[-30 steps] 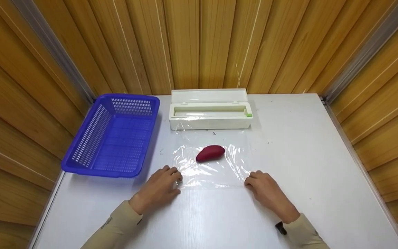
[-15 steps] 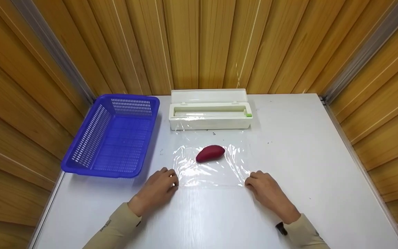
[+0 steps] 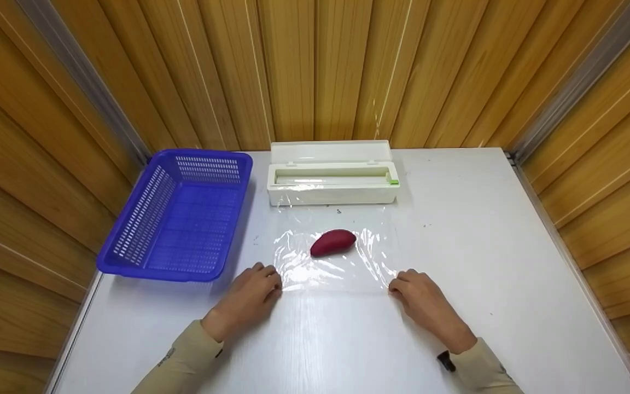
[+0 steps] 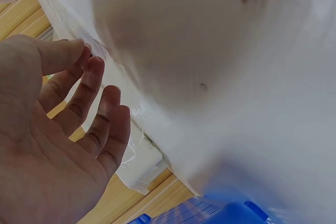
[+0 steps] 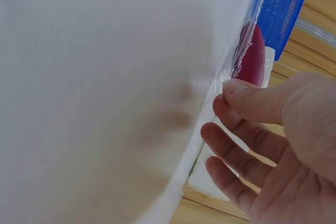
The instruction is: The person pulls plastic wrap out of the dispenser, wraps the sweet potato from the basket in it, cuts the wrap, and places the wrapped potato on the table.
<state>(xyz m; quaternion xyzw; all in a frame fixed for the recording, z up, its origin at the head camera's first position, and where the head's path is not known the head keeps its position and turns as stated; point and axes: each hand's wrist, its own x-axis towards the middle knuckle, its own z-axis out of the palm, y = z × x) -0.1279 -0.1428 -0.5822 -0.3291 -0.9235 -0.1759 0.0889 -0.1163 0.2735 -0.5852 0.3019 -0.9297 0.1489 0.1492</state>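
Observation:
A sheet of clear cling film (image 3: 342,276) lies spread across the white table, running from the front of a white cling film dispenser (image 3: 334,196). On the film rests a dark red sweet potato (image 3: 333,243), tapered at its left end. My left hand (image 3: 249,293) pinches the film's near left corner between thumb and index finger, its other fingers loosely bent in the left wrist view. At the near right corner my right hand (image 3: 421,301) pinches the film the same way. The right wrist view shows the sweet potato (image 5: 255,59) beyond the thumb.
A blue plastic basket (image 3: 162,272) with slotted sides stands on the table (image 3: 512,262) at the left. The dispenser's lid (image 3: 330,151) is raised at the back, near the wood-panelled wall (image 3: 342,65). A small green piece (image 3: 394,182) sits at the dispenser's right end.
My left thumb has closed against the fingers, onto the film's corner. The film's near edge has shifted slightly away from me. The right hand, sweet potato, basket and dispenser look almost unmoved.

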